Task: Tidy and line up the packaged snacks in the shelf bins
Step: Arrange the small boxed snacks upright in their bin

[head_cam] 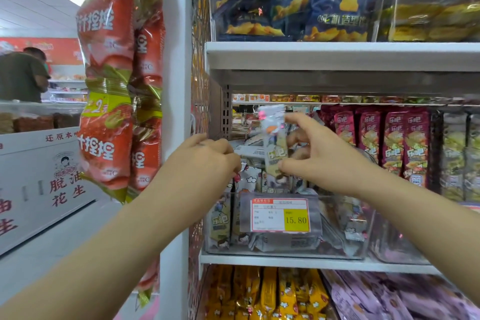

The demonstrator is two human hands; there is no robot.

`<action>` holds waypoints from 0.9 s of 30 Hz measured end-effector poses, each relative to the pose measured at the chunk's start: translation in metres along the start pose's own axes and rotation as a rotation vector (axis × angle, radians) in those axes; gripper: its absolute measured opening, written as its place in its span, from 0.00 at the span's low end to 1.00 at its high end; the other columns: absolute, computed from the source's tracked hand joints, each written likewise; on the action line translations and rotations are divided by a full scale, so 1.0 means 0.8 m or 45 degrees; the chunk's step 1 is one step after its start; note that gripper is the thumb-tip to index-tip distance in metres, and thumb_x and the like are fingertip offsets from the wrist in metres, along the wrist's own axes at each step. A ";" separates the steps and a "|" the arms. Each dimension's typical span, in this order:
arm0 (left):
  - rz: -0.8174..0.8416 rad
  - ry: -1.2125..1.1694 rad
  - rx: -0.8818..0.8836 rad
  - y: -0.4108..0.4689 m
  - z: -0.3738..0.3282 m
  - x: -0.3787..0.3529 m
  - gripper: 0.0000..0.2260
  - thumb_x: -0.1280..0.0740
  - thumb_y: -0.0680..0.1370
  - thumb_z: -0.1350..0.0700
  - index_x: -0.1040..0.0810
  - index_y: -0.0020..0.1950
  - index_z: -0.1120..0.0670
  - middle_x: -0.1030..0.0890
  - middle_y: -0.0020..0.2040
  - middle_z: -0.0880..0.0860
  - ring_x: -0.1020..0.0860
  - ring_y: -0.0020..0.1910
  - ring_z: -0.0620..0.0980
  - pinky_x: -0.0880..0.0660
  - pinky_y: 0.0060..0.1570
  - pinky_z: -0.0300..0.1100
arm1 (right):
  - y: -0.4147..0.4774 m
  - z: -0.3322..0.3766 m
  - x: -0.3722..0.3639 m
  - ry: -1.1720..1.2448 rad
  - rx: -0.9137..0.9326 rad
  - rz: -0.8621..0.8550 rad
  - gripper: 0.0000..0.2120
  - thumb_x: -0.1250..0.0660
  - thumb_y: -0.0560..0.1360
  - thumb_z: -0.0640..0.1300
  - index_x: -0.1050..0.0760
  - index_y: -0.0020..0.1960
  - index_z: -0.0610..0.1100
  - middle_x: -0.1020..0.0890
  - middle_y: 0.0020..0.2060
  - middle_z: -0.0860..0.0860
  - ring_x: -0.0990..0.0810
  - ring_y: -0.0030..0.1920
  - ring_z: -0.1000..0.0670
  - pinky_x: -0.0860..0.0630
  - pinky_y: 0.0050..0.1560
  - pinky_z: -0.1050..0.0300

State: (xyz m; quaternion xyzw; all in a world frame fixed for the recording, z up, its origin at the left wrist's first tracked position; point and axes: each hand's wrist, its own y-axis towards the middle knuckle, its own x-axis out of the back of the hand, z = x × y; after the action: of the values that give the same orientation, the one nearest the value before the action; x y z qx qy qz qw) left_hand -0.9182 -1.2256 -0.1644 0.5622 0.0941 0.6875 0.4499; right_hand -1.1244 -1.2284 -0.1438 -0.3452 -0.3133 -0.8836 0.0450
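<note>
A clear plastic bin (345, 247) on the middle shelf holds several white and beige cartoon snack packs (220, 223), some upright and some lying flat. My right hand (319, 156) pinches one such pack (272, 138) upright above the bin. My left hand (207, 161) reaches into the bin's left side, its fingers curled around the top of another pack (249, 150); the grip itself is partly hidden.
A price tag reading 15.80 (280, 215) hangs on the bin front. Maroon packs (389, 143) stand in the bin to the right. A white shelf post (176, 86) with hanging red snack strips (109, 86) stands left. Blue bags fill the shelf above (337, 54), yellow packs (267, 293) below.
</note>
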 end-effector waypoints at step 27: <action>-0.315 -0.053 0.071 -0.009 0.002 -0.016 0.24 0.30 0.51 0.72 0.19 0.45 0.57 0.20 0.31 0.51 0.20 0.30 0.52 0.25 0.55 0.44 | 0.011 -0.005 -0.033 0.149 0.102 0.262 0.14 0.26 0.70 0.45 0.27 0.53 0.50 0.18 0.46 0.49 0.21 0.39 0.40 0.23 0.49 0.42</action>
State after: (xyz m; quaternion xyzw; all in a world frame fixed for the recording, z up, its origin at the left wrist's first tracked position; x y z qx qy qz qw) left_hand -0.9135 -1.2316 -0.1769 0.5728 0.1724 0.6121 0.5173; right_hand -1.1044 -1.2416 -0.1581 -0.3212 -0.3082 -0.8797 0.1672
